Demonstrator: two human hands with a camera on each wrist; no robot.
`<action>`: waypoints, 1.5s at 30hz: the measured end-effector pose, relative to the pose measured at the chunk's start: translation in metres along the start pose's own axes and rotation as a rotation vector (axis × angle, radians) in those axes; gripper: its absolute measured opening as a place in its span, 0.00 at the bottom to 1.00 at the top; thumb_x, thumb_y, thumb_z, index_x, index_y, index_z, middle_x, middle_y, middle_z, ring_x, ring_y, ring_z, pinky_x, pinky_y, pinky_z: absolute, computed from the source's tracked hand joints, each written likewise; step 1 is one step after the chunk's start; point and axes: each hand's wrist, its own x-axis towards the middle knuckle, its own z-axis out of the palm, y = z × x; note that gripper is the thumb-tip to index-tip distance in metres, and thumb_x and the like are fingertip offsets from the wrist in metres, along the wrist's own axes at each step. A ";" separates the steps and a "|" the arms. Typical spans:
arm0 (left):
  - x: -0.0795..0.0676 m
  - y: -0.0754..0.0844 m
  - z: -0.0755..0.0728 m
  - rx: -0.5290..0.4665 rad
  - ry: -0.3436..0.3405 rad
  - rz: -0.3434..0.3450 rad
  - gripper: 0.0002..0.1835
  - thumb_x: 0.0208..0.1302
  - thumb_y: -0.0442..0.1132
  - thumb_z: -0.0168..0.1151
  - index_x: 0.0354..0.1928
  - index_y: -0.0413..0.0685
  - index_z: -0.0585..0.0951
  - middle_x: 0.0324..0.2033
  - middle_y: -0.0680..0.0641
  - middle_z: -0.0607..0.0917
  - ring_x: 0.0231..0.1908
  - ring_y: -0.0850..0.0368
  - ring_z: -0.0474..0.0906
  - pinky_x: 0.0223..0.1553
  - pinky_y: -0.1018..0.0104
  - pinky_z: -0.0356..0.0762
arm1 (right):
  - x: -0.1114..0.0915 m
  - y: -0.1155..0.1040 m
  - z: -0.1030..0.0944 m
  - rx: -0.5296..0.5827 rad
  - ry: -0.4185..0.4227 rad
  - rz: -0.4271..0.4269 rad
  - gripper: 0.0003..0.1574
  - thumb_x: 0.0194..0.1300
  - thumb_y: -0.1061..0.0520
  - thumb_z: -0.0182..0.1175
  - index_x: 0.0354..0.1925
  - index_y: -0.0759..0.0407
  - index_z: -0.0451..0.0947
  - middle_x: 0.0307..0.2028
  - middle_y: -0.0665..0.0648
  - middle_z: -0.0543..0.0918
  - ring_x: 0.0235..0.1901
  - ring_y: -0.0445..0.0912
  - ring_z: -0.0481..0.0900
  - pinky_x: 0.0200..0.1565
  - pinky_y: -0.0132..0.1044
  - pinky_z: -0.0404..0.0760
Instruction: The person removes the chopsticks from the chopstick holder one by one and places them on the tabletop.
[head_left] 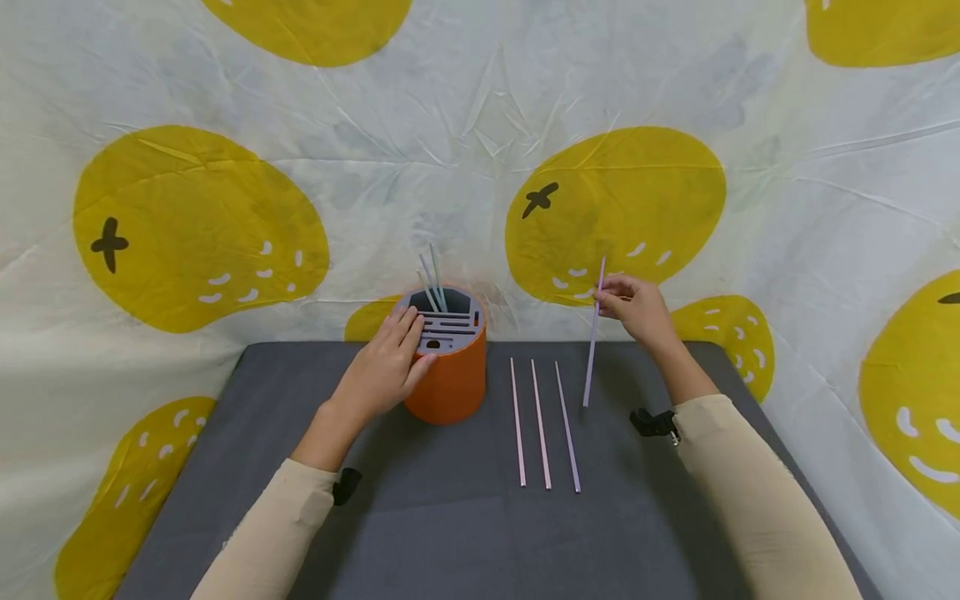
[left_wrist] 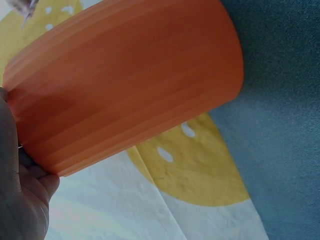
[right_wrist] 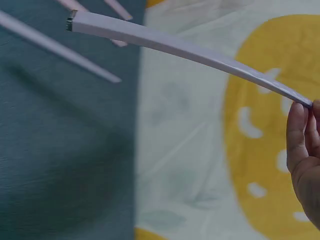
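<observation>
My left hand (head_left: 386, 362) rests on the top of an orange round holder (head_left: 450, 392), its fingers laid over the left part of the slotted grey lid (head_left: 450, 340). In the left wrist view the holder's side (left_wrist: 130, 85) fills much of the picture, and the hand (left_wrist: 25, 195) is at its rim. Over the table's back right, my right hand (head_left: 636, 310) pinches a lilac chopstick (head_left: 594, 350) near its upper end. The chopstick (right_wrist: 175, 45) slants, its thick square end away from the fingers (right_wrist: 298, 130).
Three pink and lilac chopsticks (head_left: 541, 425) lie side by side on the dark grey table (head_left: 450, 533), right of the holder. Several pale green sticks (head_left: 437, 279) stand in the holder's rear opening. A white cloth with yellow fruit shapes (head_left: 615, 208) hangs behind the table.
</observation>
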 end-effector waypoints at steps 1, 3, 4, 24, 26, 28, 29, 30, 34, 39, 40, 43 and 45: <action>0.000 0.000 0.000 0.001 -0.002 -0.002 0.38 0.78 0.53 0.55 0.76 0.31 0.63 0.77 0.32 0.63 0.79 0.36 0.56 0.78 0.44 0.57 | -0.001 0.006 0.001 -0.024 -0.014 0.014 0.27 0.74 0.56 0.63 0.62 0.74 0.75 0.52 0.71 0.83 0.40 0.41 0.88 0.42 0.28 0.88; 0.000 0.000 0.000 0.003 -0.006 -0.005 0.38 0.78 0.53 0.55 0.76 0.31 0.63 0.77 0.32 0.63 0.79 0.36 0.55 0.78 0.44 0.57 | -0.005 0.017 0.004 -0.056 -0.044 0.036 0.26 0.75 0.56 0.62 0.62 0.75 0.76 0.53 0.75 0.82 0.40 0.43 0.88 0.41 0.27 0.87; 0.000 0.000 0.000 0.003 -0.006 -0.006 0.38 0.78 0.53 0.55 0.76 0.31 0.63 0.77 0.32 0.63 0.79 0.36 0.55 0.78 0.44 0.57 | -0.006 0.022 0.006 -0.080 -0.054 0.042 0.26 0.75 0.56 0.62 0.61 0.75 0.76 0.52 0.75 0.82 0.39 0.43 0.88 0.41 0.26 0.87; 0.000 0.001 -0.002 -0.002 -0.008 0.007 0.37 0.79 0.52 0.53 0.76 0.30 0.63 0.76 0.31 0.64 0.78 0.35 0.57 0.79 0.45 0.55 | -0.028 0.097 0.028 -0.129 -0.227 0.166 0.22 0.73 0.63 0.63 0.58 0.79 0.76 0.44 0.72 0.86 0.32 0.38 0.85 0.39 0.32 0.89; 0.000 0.001 -0.002 -0.003 -0.011 0.007 0.37 0.79 0.52 0.53 0.76 0.30 0.63 0.76 0.31 0.64 0.78 0.35 0.56 0.79 0.45 0.54 | -0.030 0.101 0.031 -0.123 -0.227 0.199 0.23 0.73 0.62 0.63 0.58 0.79 0.77 0.44 0.70 0.87 0.31 0.38 0.85 0.38 0.31 0.89; 0.000 0.001 -0.002 -0.004 -0.013 0.007 0.37 0.79 0.52 0.53 0.76 0.30 0.63 0.76 0.31 0.64 0.78 0.35 0.56 0.79 0.45 0.54 | -0.032 0.106 0.033 -0.100 -0.225 0.225 0.24 0.73 0.62 0.64 0.59 0.80 0.76 0.43 0.69 0.88 0.30 0.38 0.85 0.37 0.32 0.89; 0.000 0.001 -0.002 -0.005 -0.016 0.006 0.37 0.79 0.52 0.53 0.76 0.31 0.63 0.76 0.31 0.63 0.78 0.35 0.56 0.79 0.45 0.54 | -0.033 0.108 0.034 -0.085 -0.224 0.240 0.24 0.73 0.63 0.63 0.59 0.80 0.76 0.42 0.68 0.88 0.30 0.38 0.85 0.37 0.32 0.89; 0.000 0.001 -0.002 -0.005 -0.017 0.005 0.37 0.79 0.52 0.53 0.76 0.31 0.63 0.76 0.32 0.63 0.79 0.35 0.55 0.79 0.45 0.54 | -0.034 0.111 0.036 -0.070 -0.223 0.255 0.24 0.73 0.63 0.63 0.59 0.80 0.76 0.42 0.67 0.89 0.30 0.38 0.85 0.36 0.32 0.89; 0.000 0.001 -0.002 -0.005 -0.020 0.000 0.37 0.79 0.53 0.53 0.77 0.31 0.63 0.77 0.32 0.63 0.79 0.36 0.55 0.79 0.45 0.54 | -0.037 0.118 0.041 -0.028 -0.211 0.306 0.22 0.72 0.65 0.64 0.57 0.80 0.76 0.37 0.61 0.89 0.28 0.38 0.84 0.34 0.32 0.89; 0.000 0.000 -0.002 -0.004 -0.027 -0.005 0.37 0.79 0.53 0.52 0.77 0.32 0.62 0.77 0.32 0.63 0.79 0.36 0.55 0.79 0.45 0.53 | -0.040 0.121 0.046 -0.016 -0.185 0.344 0.21 0.71 0.65 0.65 0.56 0.79 0.77 0.33 0.56 0.86 0.27 0.38 0.82 0.33 0.31 0.89; 0.000 0.000 -0.002 -0.005 -0.030 -0.007 0.37 0.80 0.53 0.52 0.77 0.32 0.62 0.77 0.32 0.63 0.79 0.36 0.55 0.79 0.45 0.53 | -0.040 0.121 0.047 -0.016 -0.180 0.350 0.21 0.71 0.65 0.65 0.56 0.79 0.77 0.33 0.56 0.85 0.28 0.38 0.82 0.33 0.31 0.88; 0.000 0.000 -0.002 -0.008 -0.034 -0.010 0.37 0.80 0.53 0.52 0.77 0.32 0.62 0.77 0.32 0.63 0.79 0.36 0.55 0.80 0.45 0.53 | -0.043 0.119 0.049 -0.032 -0.184 0.357 0.19 0.71 0.65 0.64 0.54 0.79 0.78 0.34 0.58 0.85 0.28 0.39 0.82 0.32 0.32 0.89; -0.001 0.000 -0.002 -0.010 -0.033 -0.011 0.37 0.80 0.53 0.52 0.77 0.32 0.62 0.77 0.33 0.63 0.79 0.36 0.55 0.80 0.45 0.53 | -0.045 0.117 0.050 -0.052 -0.184 0.369 0.18 0.72 0.65 0.64 0.53 0.78 0.79 0.34 0.59 0.85 0.28 0.39 0.82 0.32 0.32 0.88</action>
